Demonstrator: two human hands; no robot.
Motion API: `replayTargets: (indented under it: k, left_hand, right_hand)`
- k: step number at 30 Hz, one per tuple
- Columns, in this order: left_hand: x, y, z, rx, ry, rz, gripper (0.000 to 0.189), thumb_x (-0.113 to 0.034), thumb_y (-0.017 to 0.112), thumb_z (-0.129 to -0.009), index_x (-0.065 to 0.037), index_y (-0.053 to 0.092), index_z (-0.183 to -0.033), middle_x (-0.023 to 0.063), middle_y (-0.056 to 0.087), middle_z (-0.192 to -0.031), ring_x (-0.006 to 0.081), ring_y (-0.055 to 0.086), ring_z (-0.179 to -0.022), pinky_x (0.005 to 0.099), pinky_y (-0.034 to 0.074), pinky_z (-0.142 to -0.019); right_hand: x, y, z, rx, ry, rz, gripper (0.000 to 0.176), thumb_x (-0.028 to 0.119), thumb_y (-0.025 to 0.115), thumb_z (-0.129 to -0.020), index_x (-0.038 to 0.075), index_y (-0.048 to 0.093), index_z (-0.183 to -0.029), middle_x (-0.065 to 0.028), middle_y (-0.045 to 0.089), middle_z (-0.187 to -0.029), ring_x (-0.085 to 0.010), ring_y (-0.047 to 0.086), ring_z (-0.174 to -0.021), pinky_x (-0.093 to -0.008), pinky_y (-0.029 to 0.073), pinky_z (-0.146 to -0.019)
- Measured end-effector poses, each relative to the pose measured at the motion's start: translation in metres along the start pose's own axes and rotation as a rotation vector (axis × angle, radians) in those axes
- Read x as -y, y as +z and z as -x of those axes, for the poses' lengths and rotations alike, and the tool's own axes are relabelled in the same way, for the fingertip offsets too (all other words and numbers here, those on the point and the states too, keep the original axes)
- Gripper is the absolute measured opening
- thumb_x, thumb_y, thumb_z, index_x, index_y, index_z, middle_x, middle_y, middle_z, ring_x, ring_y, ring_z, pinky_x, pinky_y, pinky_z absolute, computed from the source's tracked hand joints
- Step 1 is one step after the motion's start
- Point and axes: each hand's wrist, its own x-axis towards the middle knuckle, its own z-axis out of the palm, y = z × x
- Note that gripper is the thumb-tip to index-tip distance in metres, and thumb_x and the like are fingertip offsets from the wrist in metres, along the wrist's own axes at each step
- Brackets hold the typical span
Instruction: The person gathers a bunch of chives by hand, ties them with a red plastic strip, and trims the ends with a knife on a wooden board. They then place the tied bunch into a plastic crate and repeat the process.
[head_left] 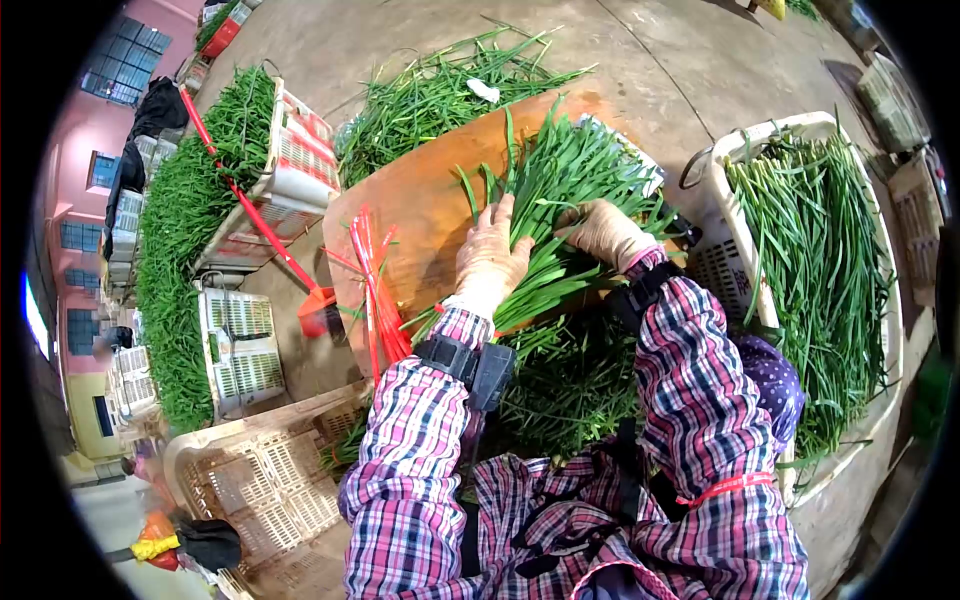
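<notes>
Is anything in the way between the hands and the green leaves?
No, nothing visible. The left hand lies flat on the bunch of green leaves and the right hand curls over it. The red ties lie apart, to the left.

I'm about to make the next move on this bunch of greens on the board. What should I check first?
1. Bunch of greens lies on the wooden board: ok.
2. Left hand flat on the bunch near the stem end: ok.
3. Right hand grip closed round the stems: cannot tell, the fingers curl out of sight.
4. Red ties on the board beside the left hand: ok.
5. Stem ends even: cannot tell, hands and sleeves hide them.
6. All blades gathered: not ok, a few splay out on the bunch's left side.
</notes>
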Motion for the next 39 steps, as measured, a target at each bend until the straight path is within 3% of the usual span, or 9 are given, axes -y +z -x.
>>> replayTargets:
  k: [9, 13, 18, 25, 28, 34, 37, 38, 39]
  left_hand:
    - [-0.007, -0.01, 0.001, 0.153, -0.078, -0.085, 0.081, -0.042, 0.06, -0.082, -0.019, 0.016, -0.147, 0.0117, 0.022, -0.15, 0.036, 0.038, -0.129, 0.0454, 0.037, -0.102]
    - [-0.01, -0.016, 0.006, 0.18, -0.076, -0.115, 0.082, -0.041, 0.06, -0.082, -0.018, 0.016, -0.147, 0.0139, 0.023, -0.149, 0.0393, 0.038, -0.127, 0.0444, 0.036, -0.103]
    - [-0.007, -0.013, 0.007, 0.151, -0.062, -0.103, 0.08, -0.038, 0.061, -0.082, -0.018, 0.018, -0.146, 0.0143, 0.023, -0.149, 0.038, 0.039, -0.126, 0.043, 0.038, -0.102]
    - [-0.006, -0.015, 0.006, 0.176, -0.084, -0.074, 0.079, -0.037, 0.06, -0.083, -0.019, 0.017, -0.146, 0.012, 0.022, -0.15, 0.0379, 0.036, -0.129, 0.0439, 0.037, -0.103]
    - [-0.006, -0.015, 0.006, 0.177, -0.09, -0.047, 0.077, -0.038, 0.06, -0.084, -0.018, 0.018, -0.146, 0.0122, 0.022, -0.15, 0.0372, 0.036, -0.13, 0.0446, 0.036, -0.103]
    - [0.022, -0.033, 0.013, -0.103, 0.138, 0.213, 0.07, -0.037, 0.066, -0.082, -0.01, 0.036, -0.139, 0.0195, 0.037, -0.141, 0.0328, 0.035, -0.131, 0.0376, 0.031, -0.107]
    - [0.051, -0.069, 0.022, -0.204, 0.185, 0.317, 0.065, -0.042, 0.063, -0.083, -0.007, 0.042, -0.134, 0.0187, 0.04, -0.139, 0.0323, 0.036, -0.131, 0.0373, 0.03, -0.108]
    - [0.064, -0.079, 0.024, -0.206, 0.151, 0.379, 0.063, -0.041, 0.064, -0.084, -0.006, 0.044, -0.133, 0.0183, 0.042, -0.138, 0.0321, 0.037, -0.13, 0.0373, 0.03, -0.108]
    - [0.085, -0.078, 0.02, -0.205, 0.1, 0.522, 0.064, -0.04, 0.064, -0.084, -0.005, 0.044, -0.133, 0.0179, 0.044, -0.136, 0.0314, 0.038, -0.13, 0.037, 0.031, -0.107]
  right_hand:
    - [-0.022, 0.018, -0.016, -0.105, -0.02, 0.006, 0.05, 0.029, 0.073, -0.075, -0.001, 0.061, -0.113, -0.0198, 0.067, -0.094, -0.0288, 0.065, -0.086, -0.0346, 0.05, -0.078]
    - [-0.016, 0.021, -0.011, -0.052, -0.016, -0.359, 0.027, 0.014, 0.073, -0.075, -0.002, 0.066, -0.096, -0.0059, 0.068, -0.081, -0.0127, 0.058, -0.07, -0.0282, 0.048, -0.066]
    - [-0.001, 0.022, 0.006, -0.104, 0.063, -0.523, 0.013, 0.01, 0.075, -0.073, 0.003, 0.068, -0.08, 0.0012, 0.059, -0.062, -0.0089, 0.046, -0.047, -0.0254, 0.036, -0.043]
    - [-0.014, 0.031, 0.012, -0.154, -0.052, -0.651, 0.017, 0.022, 0.069, -0.078, 0.007, 0.068, -0.086, 0.0039, 0.057, -0.063, -0.0073, 0.043, -0.047, -0.022, 0.033, -0.042]
    - [0.004, 0.009, 0.036, -0.12, -0.108, -1.048, 0.022, 0.024, 0.066, -0.081, 0.005, 0.062, -0.091, 0.0024, 0.046, -0.056, -0.0082, 0.036, -0.042, -0.0219, 0.028, -0.039]
    - [0.147, -0.026, 0.077, -0.461, -0.502, -0.482, 0.021, 0.022, 0.065, -0.083, 0.002, 0.064, -0.087, 0.0018, 0.051, -0.053, -0.0048, 0.041, -0.043, -0.0197, 0.027, -0.039]
    - [0.216, -0.03, 0.033, -0.453, -0.835, -0.274, 0.019, 0.02, 0.065, -0.084, 0.003, 0.067, -0.091, -0.0015, 0.061, -0.062, -0.0099, 0.055, -0.052, -0.0229, 0.041, -0.049]
    - [0.234, -0.032, 0.0, -0.558, -0.767, 0.011, 0.032, 0.019, 0.066, -0.082, 0.004, 0.061, -0.11, -0.0105, 0.069, -0.089, -0.0195, 0.065, -0.074, -0.0295, 0.05, -0.067]
    - [0.253, -0.03, 0.003, -0.387, -0.606, 0.224, 0.044, 0.019, 0.066, -0.082, 0.002, 0.051, -0.12, -0.0178, 0.063, -0.109, -0.0212, 0.062, -0.091, -0.028, 0.048, -0.075]
